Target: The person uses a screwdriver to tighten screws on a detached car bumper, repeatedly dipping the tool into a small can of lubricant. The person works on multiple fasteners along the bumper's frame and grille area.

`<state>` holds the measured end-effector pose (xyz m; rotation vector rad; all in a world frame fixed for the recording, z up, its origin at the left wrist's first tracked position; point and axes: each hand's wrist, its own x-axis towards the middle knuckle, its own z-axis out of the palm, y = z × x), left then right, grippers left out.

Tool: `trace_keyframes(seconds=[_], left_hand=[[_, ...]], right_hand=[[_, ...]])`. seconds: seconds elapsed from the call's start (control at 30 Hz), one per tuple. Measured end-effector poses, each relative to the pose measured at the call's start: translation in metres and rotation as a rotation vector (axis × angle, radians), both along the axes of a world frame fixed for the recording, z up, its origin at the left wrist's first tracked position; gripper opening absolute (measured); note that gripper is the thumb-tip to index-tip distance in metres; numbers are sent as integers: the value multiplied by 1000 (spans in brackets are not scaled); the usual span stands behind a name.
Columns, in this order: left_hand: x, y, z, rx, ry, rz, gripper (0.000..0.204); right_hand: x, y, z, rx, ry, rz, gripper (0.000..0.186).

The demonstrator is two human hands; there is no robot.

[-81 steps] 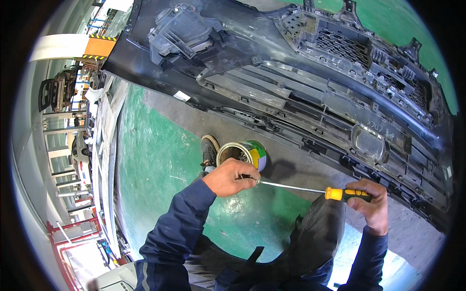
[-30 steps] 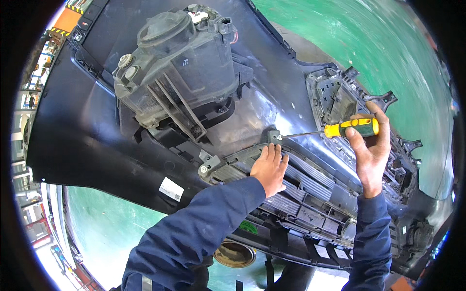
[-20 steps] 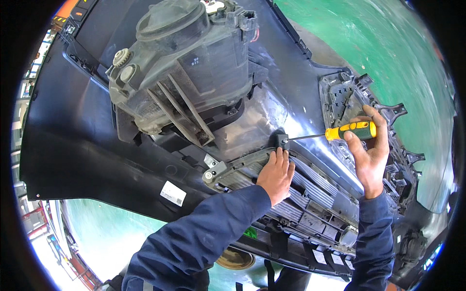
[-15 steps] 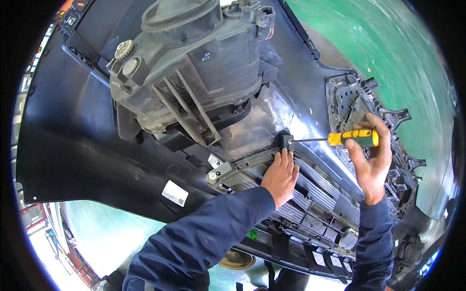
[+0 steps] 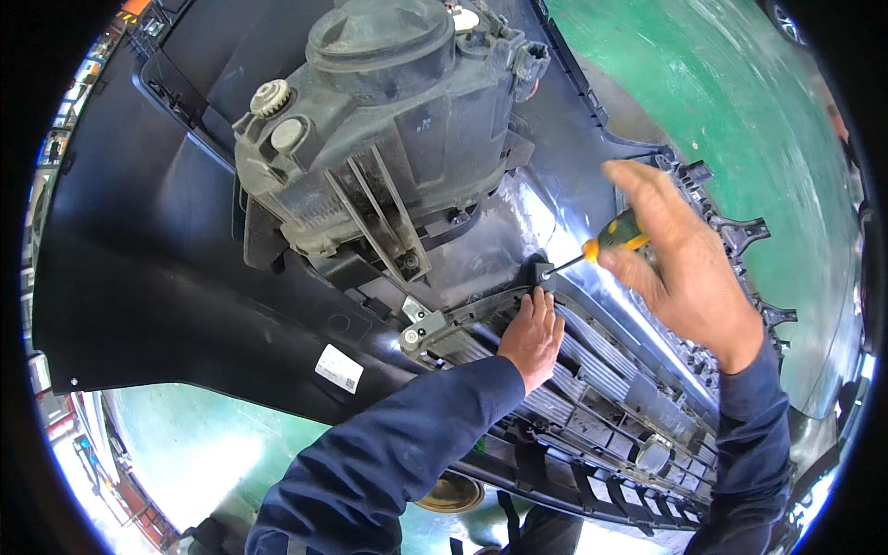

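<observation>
The screwdriver (image 5: 618,233) has a yellow and dark green handle and a thin shaft. My right hand (image 5: 689,268) grips its handle between thumb and fingers, the index finger reaching up past it. The shaft's tip meets a small screw on a black bracket (image 5: 542,271). Just below that bracket my left hand (image 5: 534,339) lies with outstretched fingers on the curved edge of a black slatted grille (image 5: 592,370), fingertips against the bracket. Both parts belong to the inner side of a large black car bumper (image 5: 185,296).
A grey-black headlight housing (image 5: 388,139) sits on the bumper above my left hand. A white label (image 5: 339,368) is stuck on the bumper. Bracketed grille parts (image 5: 740,236) line the right side. Green floor (image 5: 675,74) surrounds the bumper.
My right hand has turned on the handle, its fingers now higher and its back showing. The screwdriver's handle end is tilted up. My left hand stays in place; the whole view has shifted slightly.
</observation>
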<state>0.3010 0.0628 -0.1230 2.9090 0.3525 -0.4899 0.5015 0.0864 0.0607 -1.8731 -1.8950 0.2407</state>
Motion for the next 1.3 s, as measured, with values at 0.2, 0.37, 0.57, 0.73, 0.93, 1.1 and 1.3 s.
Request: trace_keyframes(seconds=[0.2,0.37,0.57,0.73,0.93,1.1,1.3], left_hand=[[-3,1,-5,6,-22,24,84],[-4,0,-5,10,-31,28,72],[-4,5,-10,66,-10,24,59],[-7,4,-9,22,-37,40,58],[-7,5,-6,74,-55,58,55],[-9,8,-5,46,-20,35,51],[-10,9,-3,70,50,28,51]], right_hand=[[-13,10,12,-221,-275,7,30],[-11,19,26,-163,-25,65,25],[-19,33,20,-417,-321,-7,26],[-8,39,36,-393,-160,233,26],[-16,54,36,-678,-342,20,26],[-19,55,49,-467,-138,309,31],[-31,70,45,-811,-408,51,33]])
